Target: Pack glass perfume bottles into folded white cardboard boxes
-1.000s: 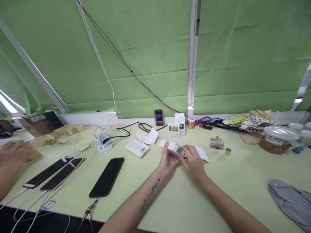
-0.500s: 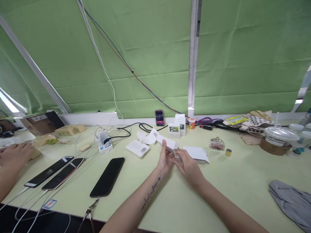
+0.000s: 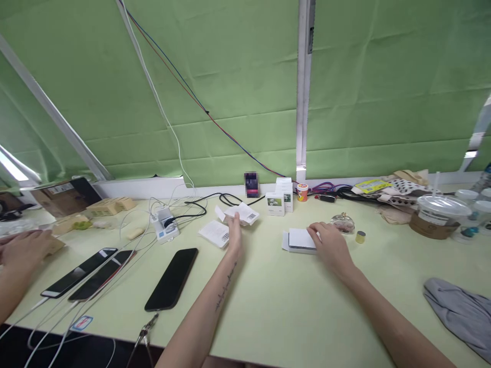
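Note:
My left hand (image 3: 233, 233) reaches forward and holds a small white carton with a barcode (image 3: 244, 212) just above the table, next to a flat white box (image 3: 215, 232). My right hand (image 3: 330, 245) rests on the right end of a flat white folded carton (image 3: 300, 239) lying on the pale green table (image 3: 268, 301). A small glass bottle with pink contents (image 3: 342, 223) and a gold cap (image 3: 359, 236) sit just beyond my right hand.
Three black phones (image 3: 171, 279) (image 3: 100, 274) (image 3: 75, 272) lie at left with white cables and a charger (image 3: 164, 225). Another person's hand (image 3: 23, 249) is at far left. Small white boxes (image 3: 276, 203), an orange jar (image 3: 302, 192), a plastic cup (image 3: 437, 214) and grey cloth (image 3: 460, 314) lie around.
My hands have separated. The left carried the small barcode carton forward and left; the right moved to the right onto the flat white carton.

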`<state>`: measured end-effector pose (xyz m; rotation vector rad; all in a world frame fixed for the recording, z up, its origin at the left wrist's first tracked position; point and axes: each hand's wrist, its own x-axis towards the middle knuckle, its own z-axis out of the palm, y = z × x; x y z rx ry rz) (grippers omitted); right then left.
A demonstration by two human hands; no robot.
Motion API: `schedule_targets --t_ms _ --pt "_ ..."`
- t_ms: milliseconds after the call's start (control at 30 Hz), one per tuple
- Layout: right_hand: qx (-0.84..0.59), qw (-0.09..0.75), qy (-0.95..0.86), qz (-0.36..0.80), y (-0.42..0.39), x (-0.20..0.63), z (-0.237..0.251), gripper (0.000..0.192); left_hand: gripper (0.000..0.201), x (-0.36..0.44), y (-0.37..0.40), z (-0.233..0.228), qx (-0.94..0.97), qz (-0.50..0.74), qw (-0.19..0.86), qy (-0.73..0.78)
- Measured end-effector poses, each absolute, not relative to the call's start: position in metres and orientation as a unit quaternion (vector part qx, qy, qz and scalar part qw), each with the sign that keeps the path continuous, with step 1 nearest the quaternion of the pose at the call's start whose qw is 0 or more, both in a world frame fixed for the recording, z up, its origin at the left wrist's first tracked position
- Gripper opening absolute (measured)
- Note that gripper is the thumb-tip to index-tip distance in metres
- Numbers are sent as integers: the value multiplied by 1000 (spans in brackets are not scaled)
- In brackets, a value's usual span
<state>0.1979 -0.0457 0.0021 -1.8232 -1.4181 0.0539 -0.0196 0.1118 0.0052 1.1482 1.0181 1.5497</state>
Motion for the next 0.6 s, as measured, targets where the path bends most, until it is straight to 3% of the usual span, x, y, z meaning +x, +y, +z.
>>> schedule_targets --t_ms 100,167,233,300,400,500,600 --pt "-745 278 -606 35 -48 218 -8 43 68 -3 83 -1 514 614 413 434" --pt "-743 227 -626 69 -49 226 -14 60 63 11 64 -8 669 557 307 385" --pt "-736 212 -635 99 -48 228 -17 64 50 23 51 -14 782 446 306 310" --pt "-726 226 -638 118 -47 228 -14 61 52 30 47 -21 827 343 353 273" --pt "-724 288 -611 138 -45 229 -6 38 73 31 51 -26 818 291 422 261" --pt "-759 332 -542 140 -43 234 -1 46 64 30 54 -24 782 307 456 293" --pt "-786 357 -484 141 -41 237 -4 45 62 34 52 -15 811 293 395 317"
